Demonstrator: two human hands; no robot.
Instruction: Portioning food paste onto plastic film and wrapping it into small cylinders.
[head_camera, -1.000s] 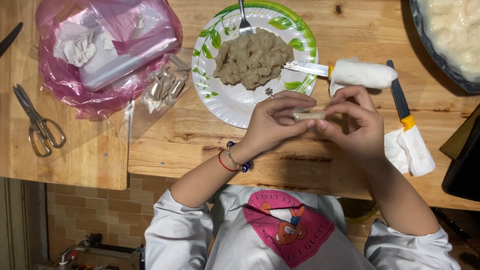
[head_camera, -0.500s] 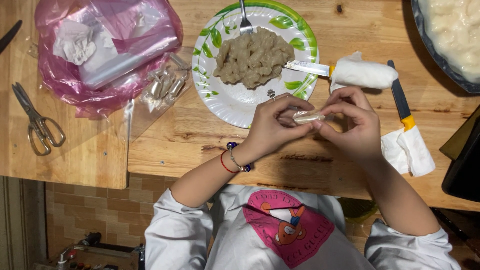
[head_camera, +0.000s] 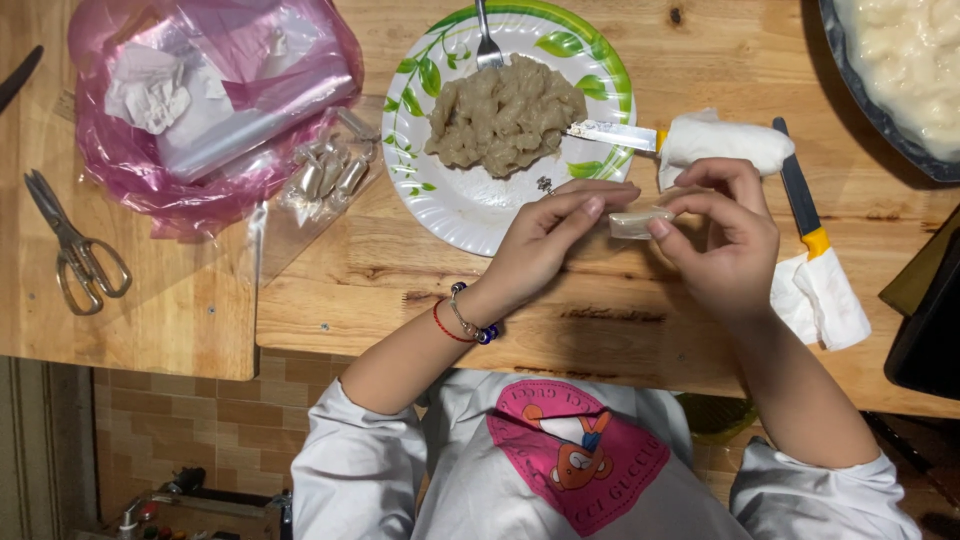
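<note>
Both hands meet over the wooden table (head_camera: 620, 340) just below a paper plate (head_camera: 450, 200) with a green leaf rim. My left hand (head_camera: 545, 240), with bead bracelets at the wrist, and my right hand (head_camera: 725, 235) pinch a small pale clear-wrapped roll (head_camera: 637, 222) between their fingertips. On the plate lies a mound of beige paste (head_camera: 505, 115) with a fork (head_camera: 487, 35) stuck in at the top. A knife (head_camera: 615, 133) with a cloth-wrapped handle (head_camera: 725, 142) rests on the plate's right rim.
A pink plastic bag (head_camera: 215, 100) with clear sheets and crumpled paper lies at the upper left, several small wrapped rolls (head_camera: 330, 175) beside it. Scissors (head_camera: 75, 250) lie at far left. A second knife (head_camera: 805, 215) with a cloth lies right. A dark bowl (head_camera: 900, 70) of white pieces sits top right.
The hands have lifted the small roll slightly toward the plate, and the fingers have shifted along its ends. Nothing else on the table has moved.
</note>
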